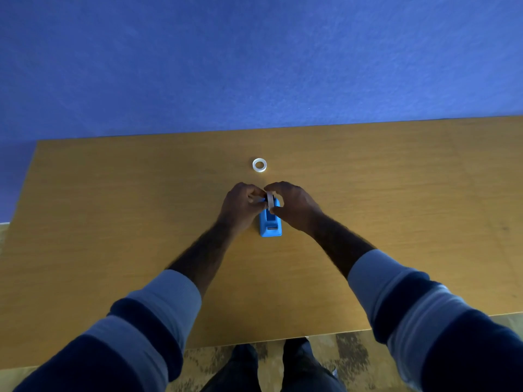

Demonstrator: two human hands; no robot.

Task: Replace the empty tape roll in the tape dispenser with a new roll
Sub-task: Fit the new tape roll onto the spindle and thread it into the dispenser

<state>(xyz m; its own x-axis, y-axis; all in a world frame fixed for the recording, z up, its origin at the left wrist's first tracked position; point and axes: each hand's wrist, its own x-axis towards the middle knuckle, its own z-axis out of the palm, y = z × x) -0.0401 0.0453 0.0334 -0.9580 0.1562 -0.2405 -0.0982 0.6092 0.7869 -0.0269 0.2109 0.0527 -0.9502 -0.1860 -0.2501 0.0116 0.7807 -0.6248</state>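
Head view is showing one wooden table (pixel 368 222) against a blue wall (pixel 254 52), with a blue tape dispenser (pixel 271 223) standing near its middle, cutter end toward the person. One tape roll (pixel 270 200) is standing on edge at the far end of the dispenser, over the well; whether it is seated there cannot be told. The right hand (pixel 294 206) is curling over the roll, with fingers above and thumb below, pinching its rim. The left hand (pixel 240 206) is closing against the roll's left side, fingertips pressing at its centre; what they are touching there is too small to make out. A second ring (pixel 259 164), pale and thin-walled, is lying flat on the table just beyond the hands, apart from both. Both striped sleeves (pixel 410 301) are reaching in from the near edge.
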